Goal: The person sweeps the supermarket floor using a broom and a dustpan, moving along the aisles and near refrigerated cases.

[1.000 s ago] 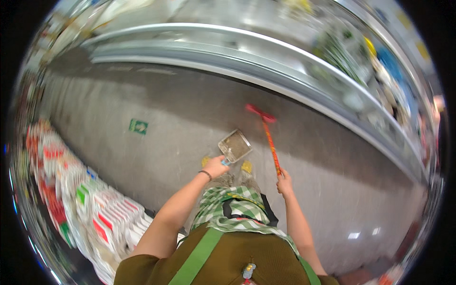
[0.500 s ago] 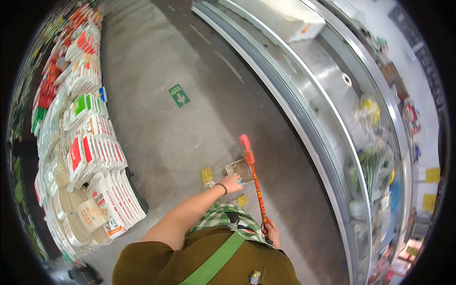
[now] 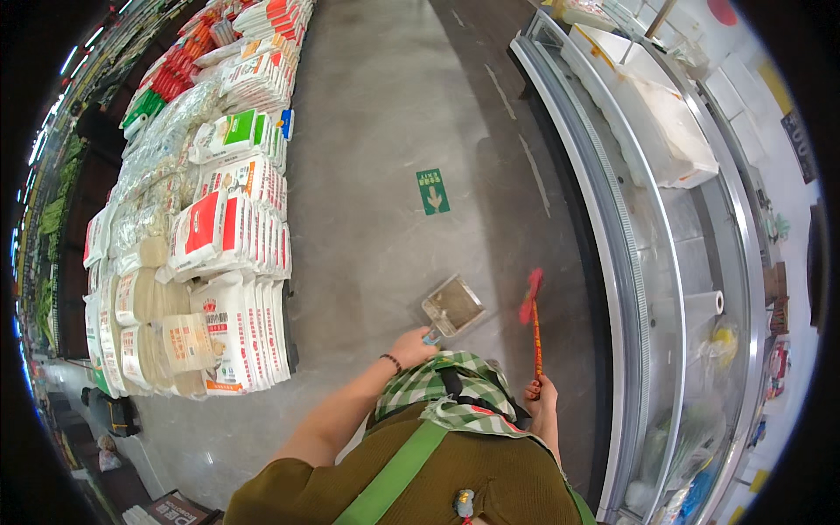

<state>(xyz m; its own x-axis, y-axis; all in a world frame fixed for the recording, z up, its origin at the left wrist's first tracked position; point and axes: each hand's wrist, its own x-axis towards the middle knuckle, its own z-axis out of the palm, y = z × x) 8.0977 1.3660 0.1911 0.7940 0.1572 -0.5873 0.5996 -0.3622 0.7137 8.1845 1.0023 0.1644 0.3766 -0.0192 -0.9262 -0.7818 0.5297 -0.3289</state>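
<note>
A grey metal dustpan is out in front of me. My left hand is closed round its light-blue handle, with the pan's open side away from me. My right hand grips the lower end of a broom with a red and yellow patterned stick. Its pink-red head points away from me, to the right of the dustpan, and is slightly blurred. The dustpan and broom are apart. From this height I cannot tell whether either touches the floor.
Stacked white bags and packs of dry noodles line the left. A glass-fronted display case curves along the right, holding a white foam box. Between them, the grey floor bears a green arrow sign.
The broom has swung away from the dustpan to the right. The dustpan shows more fully, held out ahead. My view has shifted left, and the yellow shoes are now out of sight.
</note>
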